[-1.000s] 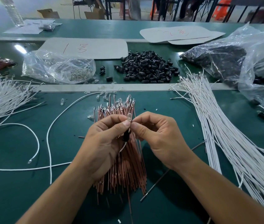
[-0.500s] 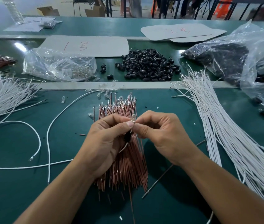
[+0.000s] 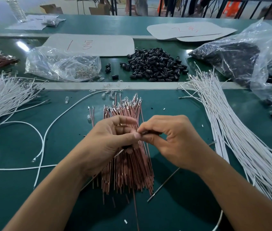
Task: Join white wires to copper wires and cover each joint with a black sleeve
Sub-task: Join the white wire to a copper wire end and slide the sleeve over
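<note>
My left hand (image 3: 108, 142) grips a white wire (image 3: 119, 152) that comes out under its palm, with a black sleeve (image 3: 128, 146) showing below the thumb. My right hand (image 3: 170, 140) pinches a short dark piece (image 3: 148, 132) between thumb and forefinger. That piece lies level and its end meets my left thumb tip. I cannot tell whether it is a sleeve or a wire end. Both hands hover over the pile of copper wires (image 3: 128, 174) on the green table (image 3: 181, 114). The joint itself is hidden by my fingers.
White wire bundles lie at the right (image 3: 231, 130) and the left (image 3: 2, 97). Behind are a heap of black sleeves (image 3: 155, 65), a clear bag of small bulbs (image 3: 62, 64) and a bag of dark parts (image 3: 231, 55). Loose white wires (image 3: 43, 139) and a thin metal rod (image 3: 163, 182) lie nearby.
The held piece stood upright with a clear bulb on top; now a dark piece lies level between my fingertips. My right hand has turned and its grip has shifted sideways.
</note>
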Motion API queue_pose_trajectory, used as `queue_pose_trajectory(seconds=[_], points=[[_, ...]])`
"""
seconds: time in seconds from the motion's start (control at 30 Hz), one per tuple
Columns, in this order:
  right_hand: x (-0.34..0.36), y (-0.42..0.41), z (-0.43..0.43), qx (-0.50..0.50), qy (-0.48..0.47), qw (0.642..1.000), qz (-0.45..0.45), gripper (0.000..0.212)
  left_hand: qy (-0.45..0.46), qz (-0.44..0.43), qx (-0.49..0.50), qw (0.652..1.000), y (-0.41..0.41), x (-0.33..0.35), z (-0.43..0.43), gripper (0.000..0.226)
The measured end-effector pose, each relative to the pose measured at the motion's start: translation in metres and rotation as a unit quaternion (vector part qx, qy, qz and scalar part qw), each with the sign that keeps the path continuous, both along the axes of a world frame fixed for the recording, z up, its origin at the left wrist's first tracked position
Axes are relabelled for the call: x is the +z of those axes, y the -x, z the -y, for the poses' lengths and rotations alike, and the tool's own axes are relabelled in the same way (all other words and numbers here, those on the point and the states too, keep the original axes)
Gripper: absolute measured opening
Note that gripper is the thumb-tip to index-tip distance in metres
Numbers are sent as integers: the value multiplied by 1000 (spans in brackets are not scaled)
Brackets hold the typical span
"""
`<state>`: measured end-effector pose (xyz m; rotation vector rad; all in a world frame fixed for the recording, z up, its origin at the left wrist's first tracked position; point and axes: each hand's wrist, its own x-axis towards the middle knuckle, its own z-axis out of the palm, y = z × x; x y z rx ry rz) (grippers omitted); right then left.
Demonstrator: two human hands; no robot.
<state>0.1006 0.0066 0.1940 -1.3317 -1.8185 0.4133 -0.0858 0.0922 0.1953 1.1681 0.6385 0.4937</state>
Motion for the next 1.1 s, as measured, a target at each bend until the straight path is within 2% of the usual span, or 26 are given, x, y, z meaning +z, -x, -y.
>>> queue_pose_trajectory(seconds=[0.07,0.13,0.23,0.37,0.43,0.57,0.77,0.97,1.1], points=[[-2,0,1,-5,2,1000,-8,10,5,8,-9,1000,2,-1,-4,55],[-4,-2,1,-21,0,999,-24,8,-8,13,-26,1000,7,-2,-6,56],[-6,-5,2,-50,-2,997,-56,8,-93,-40,-46,994,14,-2,-9,60],[-6,-7,2,-67,4,996,-61,7,-231,-145,-40,961,16,0,-9,17],[-6,-8,2,-65,5,996,-61,5,-270,-153,-41,950,15,-1,-7,14],[-6,-6,1,-54,8,996,-68,9,-318,-114,-15,941,8,-4,-2,11],[-6,-7,3,-38,47,991,-123,6,-321,-89,5,943,6,-11,-4,12],[-4,-6,2,-50,-4,998,-46,5,-362,-149,-32,920,9,-11,-5,15],[-4,-6,2,-39,-27,999,-23,6,-361,-135,-20,923,9,-10,-1,12]])
